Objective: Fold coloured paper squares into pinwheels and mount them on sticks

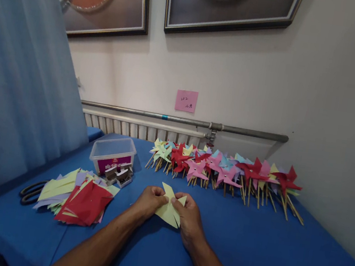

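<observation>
Between my two hands is a pale yellow paper pinwheel blank point(168, 215), cut in from its corners and held above the blue-covered table. My left hand point(150, 200) pinches its left side, thumb on top. On the right side, my right hand point(189, 217) grips the sheet with the thumb near the middle and the fingers behind. Some of the paper's points stick up and out between the hands. The fingertips behind the paper are hidden. To the left lies a pile of cut paper sheets, with a red sheet point(87, 203) on top.
Finished pinwheels point(196, 169) on sticks lie in a long row along the back right. At the back left stand a clear plastic tub point(113, 150) and small open boxes point(121, 175) of metal bits. Scissors point(31, 192) lie partly under the paper pile. A blue curtain point(24, 61) hangs left.
</observation>
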Demonstrator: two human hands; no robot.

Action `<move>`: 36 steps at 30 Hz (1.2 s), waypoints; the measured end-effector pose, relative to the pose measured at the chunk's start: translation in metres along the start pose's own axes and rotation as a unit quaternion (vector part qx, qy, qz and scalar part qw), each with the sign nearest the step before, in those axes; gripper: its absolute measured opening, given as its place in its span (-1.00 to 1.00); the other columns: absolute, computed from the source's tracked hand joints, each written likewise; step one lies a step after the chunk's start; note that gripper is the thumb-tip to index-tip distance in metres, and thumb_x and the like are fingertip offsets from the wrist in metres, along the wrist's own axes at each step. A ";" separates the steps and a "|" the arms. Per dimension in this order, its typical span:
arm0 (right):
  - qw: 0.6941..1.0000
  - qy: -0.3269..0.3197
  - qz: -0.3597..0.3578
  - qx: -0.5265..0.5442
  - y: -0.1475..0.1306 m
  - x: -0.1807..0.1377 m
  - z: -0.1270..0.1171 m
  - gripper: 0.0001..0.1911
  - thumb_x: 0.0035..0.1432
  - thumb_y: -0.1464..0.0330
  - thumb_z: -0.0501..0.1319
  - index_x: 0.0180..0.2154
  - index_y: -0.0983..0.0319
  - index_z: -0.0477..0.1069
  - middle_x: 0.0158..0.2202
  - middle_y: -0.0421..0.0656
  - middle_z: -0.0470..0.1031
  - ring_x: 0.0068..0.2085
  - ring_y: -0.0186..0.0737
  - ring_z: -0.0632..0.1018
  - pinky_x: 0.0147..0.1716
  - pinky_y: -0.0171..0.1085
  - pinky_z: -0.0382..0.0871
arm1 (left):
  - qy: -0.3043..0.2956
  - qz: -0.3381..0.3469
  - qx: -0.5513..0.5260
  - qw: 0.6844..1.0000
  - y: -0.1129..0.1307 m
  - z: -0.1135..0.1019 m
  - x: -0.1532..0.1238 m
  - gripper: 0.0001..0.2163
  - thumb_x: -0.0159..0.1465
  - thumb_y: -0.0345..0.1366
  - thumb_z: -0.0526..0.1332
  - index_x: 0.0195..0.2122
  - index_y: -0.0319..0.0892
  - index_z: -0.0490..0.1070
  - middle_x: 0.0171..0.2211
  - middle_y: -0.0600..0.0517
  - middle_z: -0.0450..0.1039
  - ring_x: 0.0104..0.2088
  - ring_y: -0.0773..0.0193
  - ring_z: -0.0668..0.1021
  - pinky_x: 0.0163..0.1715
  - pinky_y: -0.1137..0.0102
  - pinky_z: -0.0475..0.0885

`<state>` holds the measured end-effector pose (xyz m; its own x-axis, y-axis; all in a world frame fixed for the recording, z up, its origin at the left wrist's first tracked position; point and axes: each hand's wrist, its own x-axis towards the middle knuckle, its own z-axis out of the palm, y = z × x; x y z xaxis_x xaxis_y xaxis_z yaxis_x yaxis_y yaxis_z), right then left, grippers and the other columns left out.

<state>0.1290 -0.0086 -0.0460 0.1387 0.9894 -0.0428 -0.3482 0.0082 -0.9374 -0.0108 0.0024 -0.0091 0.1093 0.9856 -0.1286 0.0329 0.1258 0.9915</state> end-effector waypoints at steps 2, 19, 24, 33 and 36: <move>1.000 0.001 -0.001 -0.001 0.000 0.001 -0.001 -0.54 -0.26 0.18 0.55 -0.34 0.14 0.42 -0.58 -0.32 0.51 -0.56 -0.24 0.46 -0.53 -0.27 0.30 | -0.005 -0.001 -0.001 1.000 0.001 0.000 -0.001 -0.77 0.01 -0.30 0.37 -0.59 -0.16 0.30 -0.68 0.18 0.28 -0.65 0.44 0.24 -0.58 0.46 0.10; 0.998 0.019 -0.033 -0.054 0.005 0.005 -0.007 -0.65 -0.15 0.21 0.49 -0.30 0.13 0.49 -0.51 -0.27 0.57 -0.51 -0.17 0.52 -0.49 -0.24 0.35 | -0.018 -0.015 -0.020 1.000 -0.002 0.001 0.001 -0.70 -0.03 -0.18 0.45 -0.59 -0.17 0.33 -0.68 0.16 0.28 -0.64 0.43 0.25 -0.57 0.45 0.11; 0.998 0.016 -0.030 -0.059 0.001 0.002 -0.004 -0.65 -0.18 0.24 0.51 -0.32 0.14 0.50 -0.53 -0.28 0.55 -0.52 -0.19 0.50 -0.50 -0.25 0.34 | -0.015 -0.014 -0.026 0.999 -0.002 0.001 -0.001 -0.70 -0.09 -0.23 0.48 -0.61 -0.17 0.32 -0.67 0.14 0.33 -0.63 0.42 0.29 -0.56 0.45 0.15; 0.989 -0.094 0.027 0.114 -0.018 -0.010 0.004 -0.57 -0.05 0.03 0.50 -0.25 0.18 0.57 -0.28 -0.09 0.69 -0.23 0.00 0.67 -0.25 -0.14 0.50 | 0.024 -0.026 -0.121 0.992 0.002 -0.013 0.006 -0.82 -0.02 -0.32 0.39 -0.57 -0.15 0.37 -0.59 0.09 0.41 -0.59 0.36 0.38 -0.53 0.44 0.25; 0.988 -0.112 0.030 0.103 -0.020 -0.012 0.004 -0.58 -0.07 0.10 0.52 -0.20 0.19 0.60 -0.21 -0.07 0.71 -0.17 0.00 0.68 -0.19 -0.13 0.51 | 0.023 -0.024 -0.153 0.988 0.007 -0.017 0.006 -0.87 -0.05 -0.33 0.37 -0.55 -0.16 0.41 -0.58 0.06 0.44 -0.56 0.33 0.42 -0.51 0.43 0.29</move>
<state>0.1301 -0.0203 -0.0251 -0.0882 0.9961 0.0024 -0.5338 -0.0452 -0.8444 -0.0268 0.0112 -0.0031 0.0697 0.9809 -0.1818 -0.2647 0.1939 0.9446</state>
